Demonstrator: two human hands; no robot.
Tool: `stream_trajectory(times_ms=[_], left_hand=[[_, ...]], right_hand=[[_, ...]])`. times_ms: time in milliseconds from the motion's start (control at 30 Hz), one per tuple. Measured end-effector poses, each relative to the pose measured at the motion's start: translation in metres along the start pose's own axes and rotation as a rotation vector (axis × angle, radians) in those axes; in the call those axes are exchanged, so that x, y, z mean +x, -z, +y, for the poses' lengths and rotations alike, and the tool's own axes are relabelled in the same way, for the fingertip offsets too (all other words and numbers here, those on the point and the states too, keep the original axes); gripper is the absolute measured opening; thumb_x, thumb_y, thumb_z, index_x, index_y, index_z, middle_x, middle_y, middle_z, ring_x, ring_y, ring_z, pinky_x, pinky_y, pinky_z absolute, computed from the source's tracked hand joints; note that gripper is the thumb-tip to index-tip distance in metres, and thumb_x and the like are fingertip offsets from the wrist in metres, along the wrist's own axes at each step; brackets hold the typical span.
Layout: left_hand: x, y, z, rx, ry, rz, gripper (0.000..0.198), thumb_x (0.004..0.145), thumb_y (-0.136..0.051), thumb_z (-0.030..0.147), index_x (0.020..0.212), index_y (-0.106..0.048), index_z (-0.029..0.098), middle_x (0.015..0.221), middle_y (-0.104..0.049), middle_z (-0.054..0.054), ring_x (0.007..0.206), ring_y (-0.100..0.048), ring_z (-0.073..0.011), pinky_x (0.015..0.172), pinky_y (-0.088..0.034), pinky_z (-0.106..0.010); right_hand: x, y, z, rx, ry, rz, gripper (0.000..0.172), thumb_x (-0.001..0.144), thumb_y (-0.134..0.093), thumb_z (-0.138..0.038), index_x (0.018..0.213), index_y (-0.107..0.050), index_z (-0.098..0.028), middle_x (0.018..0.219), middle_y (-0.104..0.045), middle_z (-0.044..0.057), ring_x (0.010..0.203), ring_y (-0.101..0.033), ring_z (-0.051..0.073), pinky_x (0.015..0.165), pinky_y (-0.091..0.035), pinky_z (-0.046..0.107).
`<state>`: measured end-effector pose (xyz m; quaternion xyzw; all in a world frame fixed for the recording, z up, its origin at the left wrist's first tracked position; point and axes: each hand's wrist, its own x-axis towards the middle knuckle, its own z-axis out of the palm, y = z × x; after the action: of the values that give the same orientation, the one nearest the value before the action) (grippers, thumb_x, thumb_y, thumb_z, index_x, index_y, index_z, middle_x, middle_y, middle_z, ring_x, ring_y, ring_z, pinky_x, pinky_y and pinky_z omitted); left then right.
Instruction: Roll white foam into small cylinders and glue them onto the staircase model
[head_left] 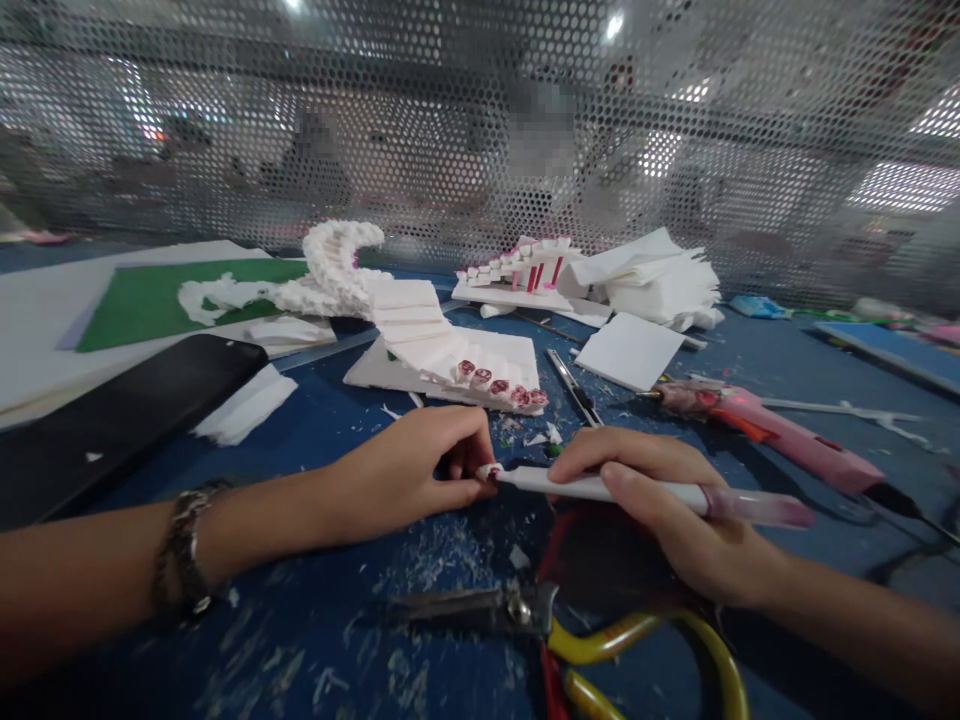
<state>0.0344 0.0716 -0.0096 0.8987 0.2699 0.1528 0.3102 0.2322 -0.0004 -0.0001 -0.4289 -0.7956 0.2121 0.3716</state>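
Note:
My left hand (424,465) pinches a small white piece with dark red marks (489,472) between thumb and fingertips. In my right hand (660,490) is a white marker (600,487), held almost level, its tip at the small piece. A dark red translucent part shows at the marker's rear end. Just beyond my hands stands a curved white model staircase (435,345), with several red-marked round pieces (499,386) along its near edge. Yellow-handled scissors (517,608) lie in front of my hands. A craft knife (574,388) rests behind them.
A pink glue gun (795,440) with a cord lies on the right. To the left are a black phone (142,410) and a green sheet (187,300). A second white stair model (517,275) and white sheets (652,275) stand before a perforated metal screen (450,130).

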Motion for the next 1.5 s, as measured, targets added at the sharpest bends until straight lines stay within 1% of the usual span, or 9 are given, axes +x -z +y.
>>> stream_trajectory(times_ms=[200,333,433,567,733,833,1100,1300,1500], left_hand=[[0.0011,-0.0004,-0.0013,0.005,0.003,0.004,0.008,0.073,-0.056,0.02,0.071,-0.05,0.015,0.064,-0.053,0.003,0.057,-0.048,-0.0078,0.05,-0.035,-0.017],[0.001,-0.0003,-0.0008,0.001,0.004,0.004,0.009,0.074,-0.055,0.021,0.072,-0.05,0.015,0.065,-0.053,0.003,0.057,-0.048,-0.0077,0.051,-0.036,-0.017],[0.0005,0.0005,0.0001,0.009,0.017,-0.009,0.008,0.073,-0.056,0.021,0.071,-0.05,0.015,0.065,-0.053,0.003,0.058,-0.049,-0.0081,0.051,-0.036,-0.017],[0.0006,0.001,0.0004,0.007,0.012,-0.002,0.008,0.073,-0.055,0.021,0.071,-0.05,0.015,0.066,-0.054,0.003,0.058,-0.049,-0.0084,0.051,-0.036,-0.017],[0.0014,0.0,-0.0006,0.005,0.002,-0.001,0.008,0.073,-0.055,0.021,0.071,-0.049,0.015,0.065,-0.053,0.003,0.057,-0.048,-0.008,0.05,-0.035,-0.017],[0.0008,-0.0009,-0.0018,0.01,-0.02,-0.008,0.007,0.074,-0.055,0.021,0.072,-0.05,0.015,0.067,-0.053,0.003,0.059,-0.048,-0.008,0.052,-0.036,-0.017],[-0.0008,-0.0015,-0.0027,0.036,-0.034,-0.015,0.004,0.076,-0.052,0.019,0.075,-0.052,0.015,0.069,-0.053,0.003,0.059,-0.047,-0.0082,0.053,-0.035,-0.017],[-0.0002,-0.0018,-0.0036,0.045,-0.045,-0.014,0.005,0.074,-0.054,0.02,0.074,-0.053,0.015,0.069,-0.054,0.002,0.059,-0.046,-0.0083,0.054,-0.035,-0.017],[0.0004,-0.0022,-0.0049,0.068,-0.083,-0.01,0.006,0.072,-0.056,0.021,0.073,-0.056,0.015,0.071,-0.053,0.002,0.061,-0.045,-0.0082,0.055,-0.036,-0.017]], right_hand=[[0.0016,-0.0004,-0.0011,0.003,-0.02,0.03,0.023,0.081,-0.038,-0.016,0.077,-0.061,-0.019,0.072,-0.066,-0.001,0.063,-0.059,0.007,0.057,-0.045,0.015],[0.0019,0.0,-0.0025,-0.026,-0.017,-0.009,0.023,0.08,-0.039,-0.016,0.078,-0.061,-0.018,0.071,-0.066,0.0,0.062,-0.059,0.008,0.057,-0.046,0.016],[0.0019,0.0003,-0.0026,-0.038,-0.014,0.011,0.023,0.08,-0.038,-0.015,0.077,-0.061,-0.018,0.072,-0.066,0.0,0.063,-0.06,0.008,0.057,-0.046,0.016],[0.0015,-0.0002,-0.002,-0.039,0.022,-0.004,0.023,0.08,-0.038,-0.015,0.079,-0.06,-0.019,0.072,-0.066,0.0,0.063,-0.059,0.008,0.057,-0.046,0.017],[0.0027,0.0002,-0.003,-0.068,0.013,0.005,0.023,0.079,-0.037,-0.016,0.077,-0.06,-0.019,0.071,-0.066,0.001,0.063,-0.06,0.01,0.056,-0.046,0.019],[0.0026,0.0009,-0.0024,-0.038,0.013,-0.038,0.023,0.08,-0.037,-0.017,0.078,-0.061,-0.018,0.071,-0.066,0.001,0.062,-0.06,0.01,0.056,-0.046,0.019],[0.0003,0.0,-0.0001,0.007,-0.067,-0.005,0.025,0.081,-0.037,-0.021,0.075,-0.061,-0.019,0.07,-0.065,0.001,0.061,-0.058,0.011,0.055,-0.046,0.02],[0.0012,0.0009,0.0005,0.002,-0.075,0.009,0.024,0.081,-0.038,-0.021,0.074,-0.061,-0.018,0.071,-0.065,0.002,0.063,-0.059,0.011,0.056,-0.046,0.021],[0.0007,0.0017,0.0011,0.021,-0.061,-0.019,0.024,0.081,-0.038,-0.019,0.073,-0.06,-0.019,0.069,-0.065,0.0,0.062,-0.059,0.01,0.055,-0.046,0.018]])
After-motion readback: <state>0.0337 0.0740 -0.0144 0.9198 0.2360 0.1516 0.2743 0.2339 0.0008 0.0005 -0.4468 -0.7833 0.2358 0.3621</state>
